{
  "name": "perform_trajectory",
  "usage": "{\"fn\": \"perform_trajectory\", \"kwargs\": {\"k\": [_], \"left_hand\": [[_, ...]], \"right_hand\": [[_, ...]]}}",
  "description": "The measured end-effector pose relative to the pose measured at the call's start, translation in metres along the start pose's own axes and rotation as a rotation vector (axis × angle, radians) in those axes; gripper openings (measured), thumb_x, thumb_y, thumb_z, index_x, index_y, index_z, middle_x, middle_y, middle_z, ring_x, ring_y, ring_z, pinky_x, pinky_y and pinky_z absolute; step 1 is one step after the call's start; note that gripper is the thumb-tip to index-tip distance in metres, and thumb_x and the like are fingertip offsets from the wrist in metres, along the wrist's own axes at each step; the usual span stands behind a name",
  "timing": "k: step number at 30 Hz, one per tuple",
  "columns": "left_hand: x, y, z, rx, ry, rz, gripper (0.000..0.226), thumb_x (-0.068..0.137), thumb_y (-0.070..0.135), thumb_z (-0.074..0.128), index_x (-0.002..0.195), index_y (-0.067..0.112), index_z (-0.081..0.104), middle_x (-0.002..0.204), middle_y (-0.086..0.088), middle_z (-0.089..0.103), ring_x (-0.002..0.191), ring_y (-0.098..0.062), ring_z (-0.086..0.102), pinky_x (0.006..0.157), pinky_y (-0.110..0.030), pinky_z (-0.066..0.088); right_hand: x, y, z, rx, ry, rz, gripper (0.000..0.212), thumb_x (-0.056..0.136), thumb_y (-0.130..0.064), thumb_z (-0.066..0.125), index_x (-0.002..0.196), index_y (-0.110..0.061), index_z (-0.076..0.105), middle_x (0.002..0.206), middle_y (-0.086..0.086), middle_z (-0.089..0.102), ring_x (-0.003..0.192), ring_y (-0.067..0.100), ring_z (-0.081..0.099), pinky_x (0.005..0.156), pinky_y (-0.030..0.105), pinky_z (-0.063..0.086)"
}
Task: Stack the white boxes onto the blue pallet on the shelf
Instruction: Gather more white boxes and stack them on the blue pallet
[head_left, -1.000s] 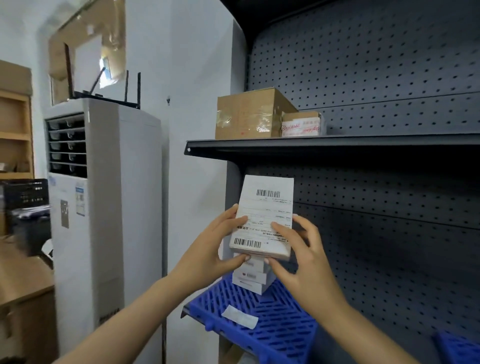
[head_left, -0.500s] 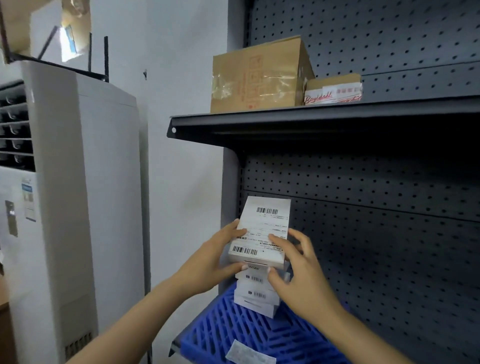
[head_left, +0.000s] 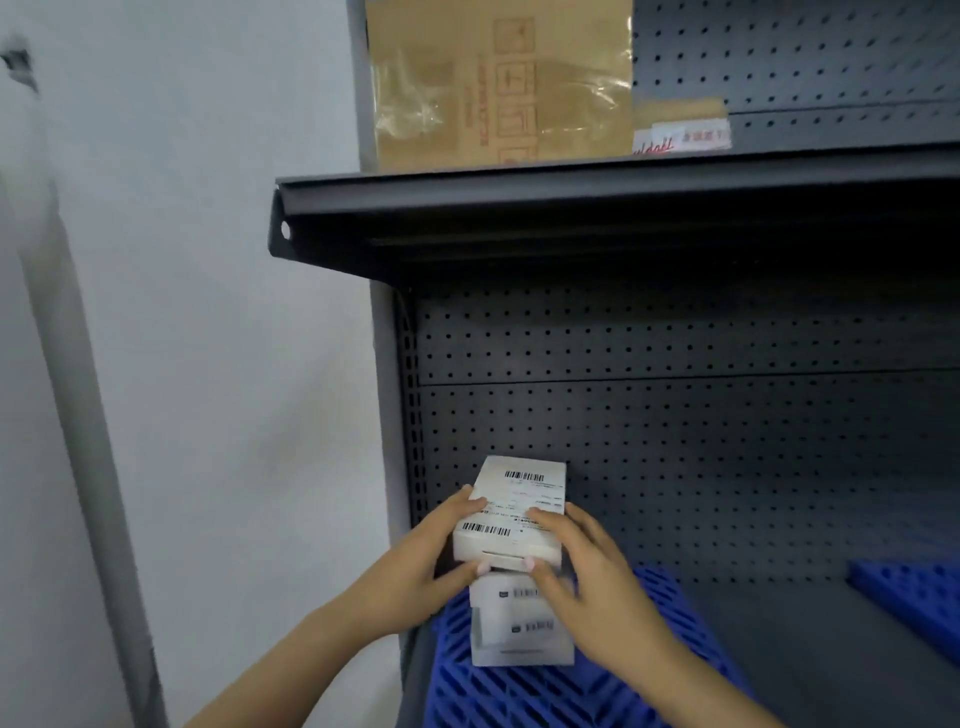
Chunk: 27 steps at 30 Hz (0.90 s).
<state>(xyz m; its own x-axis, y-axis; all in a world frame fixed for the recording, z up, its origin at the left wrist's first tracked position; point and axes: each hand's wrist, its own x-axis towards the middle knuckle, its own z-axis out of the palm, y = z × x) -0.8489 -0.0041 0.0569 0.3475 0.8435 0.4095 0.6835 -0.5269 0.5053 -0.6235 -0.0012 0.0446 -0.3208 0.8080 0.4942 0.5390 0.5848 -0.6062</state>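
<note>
Your left hand (head_left: 415, 571) and right hand (head_left: 587, 587) both grasp top white box (head_left: 514, 514), fingers curled round its sides. Box is lower than half second ago: now on, or just above, stack of white boxes (head_left: 519, 629) on blue pallet (head_left: 519, 696) on shelf (head_left: 779, 649). Contact unclear. Placement looks nearly done; release comes next.

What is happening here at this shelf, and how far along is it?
A person is stacking boxes. The left hand and right hand hold a labelled white box by its sides, right on top of the stack of white boxes standing on the blue pallet. Whether it rests fully on the stack cannot be told. A brown carton sits on the upper shelf.
</note>
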Motion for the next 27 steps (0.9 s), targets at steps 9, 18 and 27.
{"fn": "perform_trajectory", "kwargs": {"k": [9, 18, 27], "left_hand": [[-0.014, -0.017, 0.011, -0.159, 0.018, 0.016, 0.062, 0.091, 0.043, 0.056, 0.139, 0.050, 0.018, 0.149, 0.033, 0.009, 0.136, 0.019, 0.003, 0.113, -0.010, 0.010], [-0.053, 0.024, 0.007, -0.139, 0.099, 0.111, 0.061, 0.093, 0.027, 0.059, 0.141, 0.044, 0.026, 0.153, 0.022, 0.019, 0.139, 0.010, 0.016, 0.118, -0.022, 0.019], [-0.119, 0.112, 0.045, -0.151, 0.135, 0.158, 0.055, 0.092, 0.027, 0.059, 0.140, 0.041, 0.035, 0.148, 0.025, 0.030, 0.139, 0.004, 0.025, 0.115, -0.028, 0.027]], "right_hand": [[-0.017, -0.012, -0.003, -0.135, -0.019, 0.129, 0.054, 0.096, -0.043, 0.051, 0.144, -0.044, 0.027, 0.155, -0.017, 0.012, 0.144, 0.006, 0.010, 0.118, 0.030, 0.020], [-0.071, -0.037, -0.043, -0.191, 0.034, 0.126, 0.059, 0.093, -0.044, 0.055, 0.145, -0.046, 0.026, 0.154, -0.019, 0.015, 0.143, 0.003, 0.014, 0.113, 0.026, 0.023], [-0.177, -0.060, -0.093, -0.243, 0.017, 0.105, 0.061, 0.092, -0.046, 0.055, 0.146, -0.044, 0.026, 0.151, -0.019, 0.020, 0.141, -0.001, 0.016, 0.108, 0.020, 0.024]]}}
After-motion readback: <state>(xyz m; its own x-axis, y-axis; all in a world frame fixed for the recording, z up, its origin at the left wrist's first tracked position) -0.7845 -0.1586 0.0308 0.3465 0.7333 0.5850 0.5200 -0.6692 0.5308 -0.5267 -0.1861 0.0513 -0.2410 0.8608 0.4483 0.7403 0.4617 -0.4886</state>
